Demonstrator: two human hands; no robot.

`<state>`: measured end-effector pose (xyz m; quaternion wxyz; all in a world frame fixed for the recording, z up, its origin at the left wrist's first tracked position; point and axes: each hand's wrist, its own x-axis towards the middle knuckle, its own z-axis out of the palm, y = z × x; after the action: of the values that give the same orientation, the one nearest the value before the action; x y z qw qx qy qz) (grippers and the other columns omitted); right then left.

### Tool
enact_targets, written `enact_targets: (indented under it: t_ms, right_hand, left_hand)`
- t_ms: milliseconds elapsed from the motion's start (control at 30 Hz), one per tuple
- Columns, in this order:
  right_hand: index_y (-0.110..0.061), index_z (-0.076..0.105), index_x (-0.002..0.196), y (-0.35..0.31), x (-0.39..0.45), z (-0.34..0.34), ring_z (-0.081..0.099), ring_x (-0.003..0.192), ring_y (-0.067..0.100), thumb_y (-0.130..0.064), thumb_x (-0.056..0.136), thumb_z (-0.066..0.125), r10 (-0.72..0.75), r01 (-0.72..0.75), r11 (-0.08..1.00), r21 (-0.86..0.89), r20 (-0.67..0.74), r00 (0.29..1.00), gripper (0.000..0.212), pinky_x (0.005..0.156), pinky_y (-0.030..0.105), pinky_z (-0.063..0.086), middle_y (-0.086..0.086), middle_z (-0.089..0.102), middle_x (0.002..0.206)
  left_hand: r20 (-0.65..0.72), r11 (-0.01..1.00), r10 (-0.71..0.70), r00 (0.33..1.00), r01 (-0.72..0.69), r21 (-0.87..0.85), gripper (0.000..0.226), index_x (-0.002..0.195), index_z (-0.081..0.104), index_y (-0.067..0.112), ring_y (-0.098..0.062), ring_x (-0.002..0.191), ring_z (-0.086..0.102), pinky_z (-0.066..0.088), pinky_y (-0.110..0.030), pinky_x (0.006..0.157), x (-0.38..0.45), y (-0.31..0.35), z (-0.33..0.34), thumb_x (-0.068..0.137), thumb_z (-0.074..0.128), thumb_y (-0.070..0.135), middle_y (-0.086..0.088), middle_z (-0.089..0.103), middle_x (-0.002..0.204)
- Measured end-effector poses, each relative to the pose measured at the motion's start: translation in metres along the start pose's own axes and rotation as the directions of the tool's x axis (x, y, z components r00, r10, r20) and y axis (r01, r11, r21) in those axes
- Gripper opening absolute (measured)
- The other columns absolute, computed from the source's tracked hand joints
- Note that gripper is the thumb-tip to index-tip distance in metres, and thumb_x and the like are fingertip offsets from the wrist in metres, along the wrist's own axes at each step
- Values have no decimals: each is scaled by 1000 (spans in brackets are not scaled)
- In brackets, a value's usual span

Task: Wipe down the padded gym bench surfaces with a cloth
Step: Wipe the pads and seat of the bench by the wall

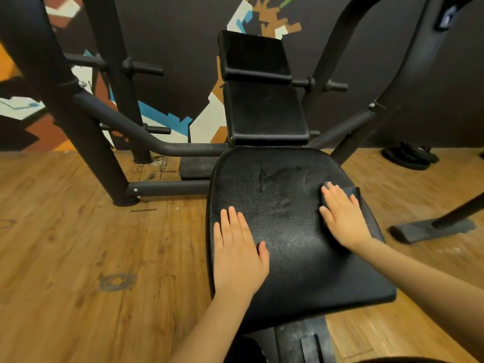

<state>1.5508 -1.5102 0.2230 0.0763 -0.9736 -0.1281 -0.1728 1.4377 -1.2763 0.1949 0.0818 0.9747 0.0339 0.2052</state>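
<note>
On the wide black padded seat point(288, 231) | right hand point(343, 216) pressed a dark folded cloth point(352, 193) near the right edge, fingers straight and slightly spread | left hand point(237, 247) flat, bracing (holding nothing) | step: seat mid-wipe | next: sweep leftward, then the upper black back pads point(264, 111).

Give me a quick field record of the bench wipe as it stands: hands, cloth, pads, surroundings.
left hand: flat on the seat pad, near its left edge, fingers straight, holds nothing
right hand: flat on the cloth, pressing it to the seat pad's right side
cloth: dark, mostly under the hand
seat pad: black, smear marks near its far middle
back pads: two, upright behind the seat, untouched
floor: wood, weight plates at far right
</note>
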Motion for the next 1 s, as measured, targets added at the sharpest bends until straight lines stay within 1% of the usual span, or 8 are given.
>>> enact_targets:
  t_ms: [133, 267, 333, 467, 533, 700, 833, 1000]
  right_hand:
    - [-11, 33, 142, -17, -65, 17, 24, 139, 20, -45, 96, 23, -318, 320, 943, -90, 30, 948, 58, 109, 45, 21, 4, 28, 149]
    - [-17, 28, 143, 26, -61, 0, 19, 139, 15, -42, 99, 14, -565, 608, 772, -186, 237, 790, 53, 110, 38, 13, -2, 24, 150]
    - [-18, 29, 143, 46, -57, -8, 19, 139, 15, -41, 100, 16, -558, 600, 781, -171, 240, 794, 50, 111, 38, 13, -1, 26, 150]
    - [-20, 19, 146, 52, -65, -6, 19, 139, 15, -47, 100, 16, -372, 382, 921, -81, 113, 921, 53, 111, 38, 13, 2, 25, 151]
    - [-20, 14, 147, 54, -73, -6, 14, 140, 14, -53, 98, 18, -333, 338, 940, -36, 109, 937, 59, 111, 39, 12, 4, 23, 151]
    - [-22, 11, 149, 68, -115, -7, 8, 144, 19, -49, 99, 19, -512, 514, 856, 53, 213, 832, 58, 115, 35, 2, 5, 18, 154]
    - [-21, 2, 149, 83, -134, -3, 4, 144, 20, -46, 95, 30, -667, 706, 698, -118, 252, 702, 66, 113, 36, 6, -2, 14, 153]
    - [-18, 2, 149, 95, -129, 4, 11, 142, 20, -54, 91, 32, -713, 761, 621, -187, 269, 647, 74, 113, 38, 6, 1, 22, 150]
  left_hand:
    - [9, 999, 0, 1000, 0, 34, 74, 134, 45, -10, -41, 133, 39, 19, -48, 110, 1, 0, 1, 84, 31, 43, -29, 42, 141]
    - [20, 997, -9, 1000, 8, 78, 73, 135, 47, -6, -38, 133, 40, 27, -47, 111, -1, 0, 0, 83, 40, 45, -26, 43, 142]
    - [10, 995, -14, 1000, 13, 99, 73, 135, 47, -6, -37, 133, 40, 27, -46, 111, -1, 0, 0, 84, 37, 46, -25, 44, 142]
    - [0, 995, -3, 1000, 3, 102, 74, 133, 49, -8, -40, 131, 41, 21, -46, 110, 0, 2, 1, 83, 32, 44, -27, 45, 140]
    - [-5, 993, -5, 1000, 5, 118, 74, 133, 49, -8, -40, 132, 41, 27, -48, 110, 0, 2, 1, 83, 31, 44, -27, 45, 140]
    - [-13, 990, -13, 1000, 14, 138, 75, 133, 48, -9, -40, 131, 41, 32, -51, 107, 1, 2, 2, 83, 30, 45, -28, 45, 139]
    - [-16, 989, -17, 1000, 19, 147, 75, 133, 47, -9, -41, 132, 40, 32, -51, 107, 0, 3, 3, 84, 28, 46, -28, 44, 140]
    - [-30, 991, -15, 999, 19, 131, 76, 134, 46, -9, -41, 133, 39, 30, -52, 108, 0, 4, 4, 85, 29, 45, -28, 43, 141]
